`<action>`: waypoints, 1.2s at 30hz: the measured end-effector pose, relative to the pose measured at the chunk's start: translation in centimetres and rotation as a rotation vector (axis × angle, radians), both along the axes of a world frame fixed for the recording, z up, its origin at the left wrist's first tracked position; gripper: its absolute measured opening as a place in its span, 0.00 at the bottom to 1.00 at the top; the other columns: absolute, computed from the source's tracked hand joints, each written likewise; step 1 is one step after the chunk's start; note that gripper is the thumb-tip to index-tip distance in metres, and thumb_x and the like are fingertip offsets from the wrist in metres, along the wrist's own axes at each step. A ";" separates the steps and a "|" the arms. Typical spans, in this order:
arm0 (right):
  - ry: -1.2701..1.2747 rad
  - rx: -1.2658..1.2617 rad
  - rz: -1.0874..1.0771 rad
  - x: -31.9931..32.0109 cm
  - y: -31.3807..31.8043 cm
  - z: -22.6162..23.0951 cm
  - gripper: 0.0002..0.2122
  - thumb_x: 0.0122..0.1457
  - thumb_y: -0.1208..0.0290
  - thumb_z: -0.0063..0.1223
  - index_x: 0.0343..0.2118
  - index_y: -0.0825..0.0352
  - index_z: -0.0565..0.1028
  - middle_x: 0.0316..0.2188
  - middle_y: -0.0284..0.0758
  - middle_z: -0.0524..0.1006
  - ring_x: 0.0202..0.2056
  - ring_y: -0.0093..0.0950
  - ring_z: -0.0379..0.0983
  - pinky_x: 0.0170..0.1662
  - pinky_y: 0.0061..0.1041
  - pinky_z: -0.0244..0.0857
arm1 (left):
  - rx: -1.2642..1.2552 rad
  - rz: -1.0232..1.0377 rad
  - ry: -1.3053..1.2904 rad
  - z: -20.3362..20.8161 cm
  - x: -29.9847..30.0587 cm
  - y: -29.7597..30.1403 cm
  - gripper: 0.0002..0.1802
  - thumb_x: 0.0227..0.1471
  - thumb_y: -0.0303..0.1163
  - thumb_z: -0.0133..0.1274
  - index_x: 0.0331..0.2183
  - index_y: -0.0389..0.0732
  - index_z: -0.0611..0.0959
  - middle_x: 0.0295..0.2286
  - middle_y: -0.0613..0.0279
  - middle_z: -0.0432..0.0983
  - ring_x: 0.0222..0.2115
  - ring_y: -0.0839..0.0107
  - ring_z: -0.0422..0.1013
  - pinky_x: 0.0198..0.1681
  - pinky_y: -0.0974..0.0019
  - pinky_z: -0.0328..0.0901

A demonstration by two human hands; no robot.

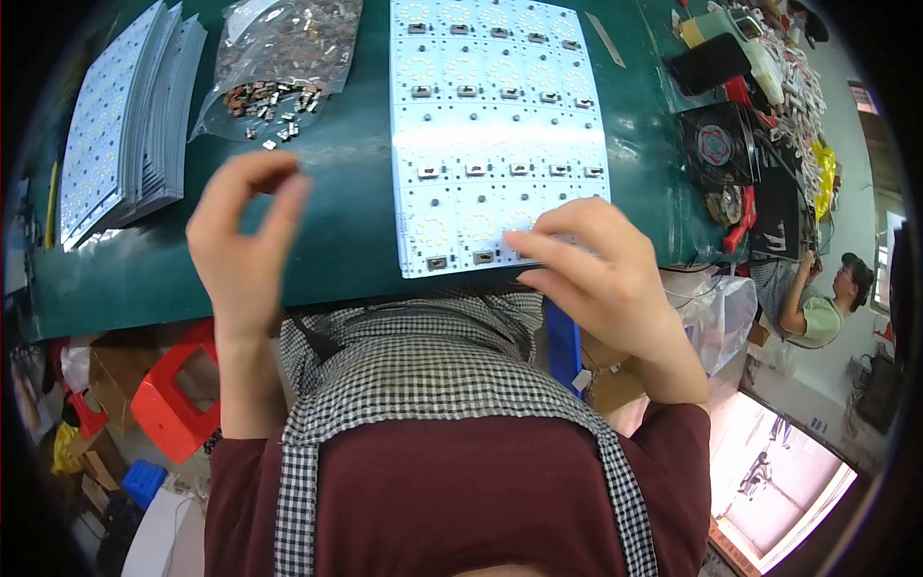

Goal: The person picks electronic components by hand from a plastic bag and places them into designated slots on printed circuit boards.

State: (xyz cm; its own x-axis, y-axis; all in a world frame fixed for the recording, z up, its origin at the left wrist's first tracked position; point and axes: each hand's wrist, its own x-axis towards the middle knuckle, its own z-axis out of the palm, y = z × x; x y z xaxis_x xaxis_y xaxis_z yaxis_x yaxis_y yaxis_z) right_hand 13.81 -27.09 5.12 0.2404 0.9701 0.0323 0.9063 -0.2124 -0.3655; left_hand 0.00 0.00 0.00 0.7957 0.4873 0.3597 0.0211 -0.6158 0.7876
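A white circuit board panel (452, 207) lies flat on the table before me, with rows of small slide switches and rings of yellowish dots. Over its lower right part is my right hand (611, 274). Its index finger and thumb are apart beside a slide switch (484, 258) in the nearest row. The fingers hide part of that row. My left hand (240, 226) hovers left of the panel, slightly blurred. Thumb and index finger curl tip to tip, and whatever they hold is hidden. Beyond it, loose small switches (274, 99) spill from a clear plastic bag (288, 43).
A stack of similar panels (115, 125) stands on the green table (336, 207) at the left. A thin metal strip (606, 40) lies past the panel. A black fan (716, 144) and a phone (710, 63) are at the right. A red stool (173, 404) is below left; another person (822, 308) sits far right.
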 end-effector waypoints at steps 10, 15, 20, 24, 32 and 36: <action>1.524 0.344 -0.389 -1.9 2.5 0.4 0.09 0.59 0.79 0.50 0.42 0.73 0.71 0.41 0.36 0.74 0.43 0.23 0.72 0.48 0.21 0.67 | 0.105 -0.468 -0.302 2.4 2.2 -7.6 0.23 0.37 0.18 0.60 0.41 0.33 0.77 0.27 0.58 0.76 0.24 0.65 0.73 0.26 0.67 0.67; 1.469 0.407 -0.430 -2.5 1.9 -0.6 0.10 0.57 0.81 0.53 0.42 0.73 0.70 0.40 0.36 0.74 0.43 0.23 0.72 0.48 0.21 0.67 | 0.234 -0.527 -0.314 2.3 2.3 -7.4 0.23 0.38 0.21 0.57 0.42 0.33 0.76 0.26 0.59 0.74 0.24 0.66 0.71 0.25 0.68 0.67; 1.079 0.488 -0.338 -3.7 0.9 -0.6 0.13 0.53 0.81 0.56 0.43 0.73 0.72 0.40 0.37 0.75 0.39 0.25 0.74 0.42 0.23 0.71 | 0.355 -0.602 -0.377 3.5 2.1 -7.8 0.25 0.39 0.23 0.58 0.44 0.34 0.75 0.27 0.58 0.73 0.24 0.65 0.71 0.26 0.67 0.68; 0.089 0.667 0.188 -2.1 0.3 0.1 0.12 0.43 0.78 0.59 0.34 0.72 0.78 0.32 0.39 0.77 0.29 0.30 0.75 0.29 0.23 0.72 | -0.200 -0.698 -0.240 4.5 1.3 -7.8 0.20 0.38 0.20 0.63 0.38 0.34 0.77 0.26 0.57 0.76 0.26 0.63 0.74 0.27 0.66 0.68; -0.008 0.613 0.181 -1.9 -0.8 -0.1 0.11 0.40 0.77 0.58 0.31 0.69 0.78 0.30 0.37 0.77 0.28 0.28 0.74 0.28 0.23 0.70 | -0.209 -0.764 0.038 5.3 0.7 -7.7 0.26 0.36 0.25 0.67 0.40 0.36 0.77 0.30 0.60 0.77 0.28 0.67 0.74 0.32 0.66 0.68; 0.030 0.418 -0.298 0.6 -1.9 -1.1 0.07 0.41 0.78 0.62 0.26 0.64 0.77 0.27 0.31 0.74 0.27 0.29 0.71 0.28 0.25 0.65 | 0.285 -0.005 0.052 1.9 1.5 -3.0 0.09 0.47 0.24 0.56 0.34 0.36 0.78 0.26 0.57 0.75 0.27 0.59 0.72 0.31 0.63 0.66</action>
